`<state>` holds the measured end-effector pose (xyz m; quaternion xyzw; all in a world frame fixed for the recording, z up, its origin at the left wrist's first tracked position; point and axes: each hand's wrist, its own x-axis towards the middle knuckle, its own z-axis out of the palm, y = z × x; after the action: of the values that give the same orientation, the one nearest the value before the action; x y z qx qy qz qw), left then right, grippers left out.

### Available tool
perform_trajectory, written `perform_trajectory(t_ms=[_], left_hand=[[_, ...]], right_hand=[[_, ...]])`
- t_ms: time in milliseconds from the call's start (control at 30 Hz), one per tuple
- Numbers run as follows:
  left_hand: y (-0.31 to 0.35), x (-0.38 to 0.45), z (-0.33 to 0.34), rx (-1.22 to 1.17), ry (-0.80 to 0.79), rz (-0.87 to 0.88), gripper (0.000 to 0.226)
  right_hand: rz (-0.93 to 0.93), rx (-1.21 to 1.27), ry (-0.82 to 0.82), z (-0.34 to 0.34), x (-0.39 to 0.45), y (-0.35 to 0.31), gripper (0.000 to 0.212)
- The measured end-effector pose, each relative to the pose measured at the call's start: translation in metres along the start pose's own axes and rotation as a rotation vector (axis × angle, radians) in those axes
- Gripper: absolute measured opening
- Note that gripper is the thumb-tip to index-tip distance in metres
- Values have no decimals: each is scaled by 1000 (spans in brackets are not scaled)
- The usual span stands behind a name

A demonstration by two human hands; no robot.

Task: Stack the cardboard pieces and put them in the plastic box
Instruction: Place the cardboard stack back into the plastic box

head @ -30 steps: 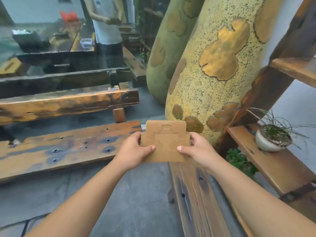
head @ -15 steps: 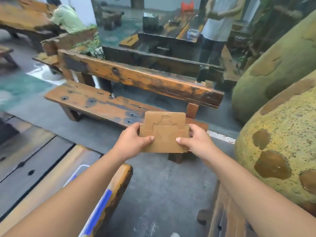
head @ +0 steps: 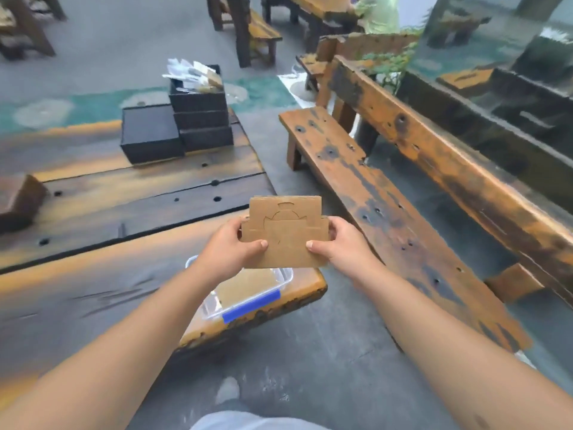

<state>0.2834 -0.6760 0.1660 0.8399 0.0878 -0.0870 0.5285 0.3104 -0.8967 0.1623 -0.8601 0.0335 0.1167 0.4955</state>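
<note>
Brown flat cardboard pieces (head: 286, 235) sit in a stack in the middle of the frame. The left hand (head: 231, 251) and right hand (head: 339, 248) pinch its sides, fingers closed on it, just above the clear plastic box (head: 286, 276) with blue tape.

The far part of the plastic box (head: 283, 276) is hidden behind the held cardboard stack (head: 286, 234), and its left wall is covered by the left hand (head: 229, 254). How many pieces are in the stack cannot be told. Beyond the box, the papers atop the black boxes (head: 198, 119) are blurred.
</note>
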Motion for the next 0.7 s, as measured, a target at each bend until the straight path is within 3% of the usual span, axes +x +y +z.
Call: perform_trajectory(t_ms=[200, 433, 567, 700], left_hand=[[-60, -3, -27, -111, 145, -185, 36], [-123, 15, -32, -215, 204, -403, 30], [-140, 25, -31, -336, 187, -497, 14], [-147, 37, -25, -463, 224, -554, 18]], right_hand=[[-28, -88, -182, 72, 39, -11, 33], [61, -219, -246, 138, 65, -3, 61], [108, -249, -303, 154, 77, 6, 53], [141, -273, -361, 161, 93, 15, 36]])
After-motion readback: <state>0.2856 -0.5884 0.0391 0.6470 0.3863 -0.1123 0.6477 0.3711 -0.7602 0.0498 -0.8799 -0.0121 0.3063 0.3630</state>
